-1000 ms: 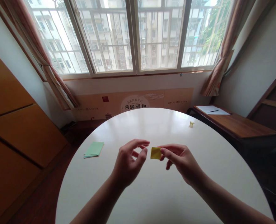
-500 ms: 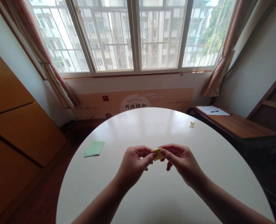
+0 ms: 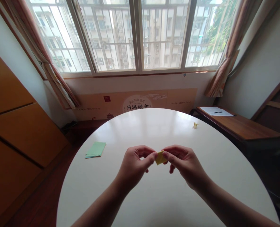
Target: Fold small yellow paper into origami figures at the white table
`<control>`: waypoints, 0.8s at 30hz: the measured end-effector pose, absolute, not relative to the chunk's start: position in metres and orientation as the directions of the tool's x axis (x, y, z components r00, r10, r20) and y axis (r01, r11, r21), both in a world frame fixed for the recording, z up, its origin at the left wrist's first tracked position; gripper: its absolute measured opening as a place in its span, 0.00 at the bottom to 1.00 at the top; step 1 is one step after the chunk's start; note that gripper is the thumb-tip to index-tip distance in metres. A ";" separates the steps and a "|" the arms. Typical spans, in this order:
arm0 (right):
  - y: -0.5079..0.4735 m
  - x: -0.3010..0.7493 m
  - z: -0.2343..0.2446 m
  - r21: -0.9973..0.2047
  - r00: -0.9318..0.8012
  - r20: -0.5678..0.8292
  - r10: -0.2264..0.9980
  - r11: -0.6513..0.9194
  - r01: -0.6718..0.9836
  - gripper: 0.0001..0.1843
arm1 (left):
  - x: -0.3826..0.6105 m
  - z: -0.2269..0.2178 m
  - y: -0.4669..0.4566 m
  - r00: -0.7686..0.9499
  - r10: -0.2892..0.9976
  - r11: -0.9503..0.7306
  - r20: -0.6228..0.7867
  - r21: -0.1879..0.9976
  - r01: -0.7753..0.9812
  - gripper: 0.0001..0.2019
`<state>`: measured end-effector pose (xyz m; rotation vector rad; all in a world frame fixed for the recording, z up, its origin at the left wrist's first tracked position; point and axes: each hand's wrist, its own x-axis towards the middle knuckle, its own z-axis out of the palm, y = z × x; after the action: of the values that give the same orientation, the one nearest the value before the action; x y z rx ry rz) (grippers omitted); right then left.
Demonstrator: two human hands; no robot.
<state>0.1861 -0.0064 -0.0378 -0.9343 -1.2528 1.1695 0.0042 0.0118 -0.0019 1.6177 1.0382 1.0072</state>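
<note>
A small folded yellow paper (image 3: 159, 158) hangs above the round white table (image 3: 154, 195), pinched from both sides. My left hand (image 3: 134, 165) grips its left edge between thumb and forefinger. My right hand (image 3: 183, 162) pinches its right edge, fingers curled. Both hands meet at the middle of the table, slightly above its surface.
A stack of green paper sheets (image 3: 95, 149) lies at the table's left edge. A tiny yellow folded figure (image 3: 195, 125) stands at the far right of the table. A wooden side table (image 3: 244, 126) with a white sheet and pen (image 3: 216, 111) is at right; wooden cabinets at left.
My left hand, open a second ago and apart from the paper, has closed on its left edge. The paper has tilted and dropped slightly between both hands.
</note>
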 end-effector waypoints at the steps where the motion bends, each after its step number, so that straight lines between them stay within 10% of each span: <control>1: -0.006 0.186 -0.038 -0.972 -0.057 0.198 0.979 0.188 -0.144 0.14 | 0.005 -0.003 0.012 0.302 0.941 -0.210 0.151 0.962 0.173 0.10; 24: 0.000 0.183 -0.041 -0.978 -0.048 0.044 0.998 0.034 -0.204 0.15 | 0.007 -0.013 0.019 0.327 0.943 -0.129 0.058 0.971 0.201 0.14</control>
<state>0.1833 0.0001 -0.0413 -1.0038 -1.1120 1.3080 0.0069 0.0191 -0.0134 1.5773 1.0688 0.9161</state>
